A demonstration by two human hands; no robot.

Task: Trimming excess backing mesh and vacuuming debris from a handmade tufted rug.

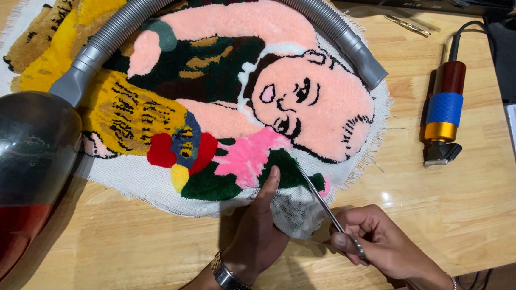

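One wooden table (445, 210) — tufted rug (213, 100), vacuum (12, 166).

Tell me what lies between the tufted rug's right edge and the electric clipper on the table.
In the head view, only bare wooden table separates the tufted rug from the electric clipper; nothing sits in that gap.
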